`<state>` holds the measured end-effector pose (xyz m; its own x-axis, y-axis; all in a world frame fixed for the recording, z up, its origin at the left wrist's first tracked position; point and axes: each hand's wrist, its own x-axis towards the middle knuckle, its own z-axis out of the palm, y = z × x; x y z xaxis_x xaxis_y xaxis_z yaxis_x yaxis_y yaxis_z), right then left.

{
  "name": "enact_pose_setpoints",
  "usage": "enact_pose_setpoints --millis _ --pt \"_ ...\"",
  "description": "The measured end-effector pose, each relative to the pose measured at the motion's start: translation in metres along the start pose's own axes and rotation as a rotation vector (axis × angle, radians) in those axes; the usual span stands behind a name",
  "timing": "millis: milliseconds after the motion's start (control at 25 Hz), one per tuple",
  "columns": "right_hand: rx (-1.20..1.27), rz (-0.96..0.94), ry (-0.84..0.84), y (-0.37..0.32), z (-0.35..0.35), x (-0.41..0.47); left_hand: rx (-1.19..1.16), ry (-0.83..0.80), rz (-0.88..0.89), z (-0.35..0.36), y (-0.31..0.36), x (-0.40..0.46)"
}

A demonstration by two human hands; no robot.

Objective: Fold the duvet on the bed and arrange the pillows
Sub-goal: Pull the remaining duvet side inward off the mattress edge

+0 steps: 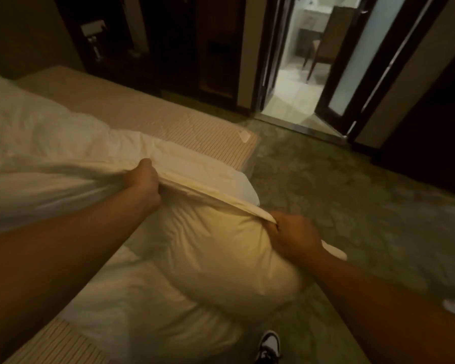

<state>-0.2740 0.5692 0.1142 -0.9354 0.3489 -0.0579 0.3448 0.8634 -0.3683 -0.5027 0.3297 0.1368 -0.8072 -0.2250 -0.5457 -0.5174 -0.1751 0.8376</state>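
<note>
Head view: left hand (pixel 142 179), right hand (pixel 292 233) fingers clamped on soft white fabric duvet (pixel 208 248) edge at bed (pixel 153 114) corner; bulk may slide onto floor (pixel 352 195).

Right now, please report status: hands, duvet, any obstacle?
Left hand and right hand both grip duvet edge. Duvet bunched at mattress side, not folded. Nothing blocking.

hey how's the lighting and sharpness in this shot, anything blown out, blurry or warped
Head view: dim, warm-tinted room; the lit doorway is the brightest, near washed-out area. The duvet held by the left hand and right hand looks soft, slightly motion-blurred. Dark furniture at the back loses detail in shadow. Wide-angle distortion bends the door frame and stretches the forearms at the edges.
</note>
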Motion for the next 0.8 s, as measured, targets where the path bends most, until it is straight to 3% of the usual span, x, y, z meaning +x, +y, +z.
enact_pose_setpoints --millis 440,680,800 --pt "0.05 -0.076 -0.141 0.092 -0.045 0.247 0.031 0.195 0.115 0.191 0.06 0.065" --pt "-0.08 -0.035 -0.288 0.124 0.007 0.391 0.114 0.264 0.104 0.277 0.034 0.189" --pt "-0.224 0.012 -0.443 0.137 0.054 0.468 0.19 0.274 -0.006 0.307 0.0 0.259"
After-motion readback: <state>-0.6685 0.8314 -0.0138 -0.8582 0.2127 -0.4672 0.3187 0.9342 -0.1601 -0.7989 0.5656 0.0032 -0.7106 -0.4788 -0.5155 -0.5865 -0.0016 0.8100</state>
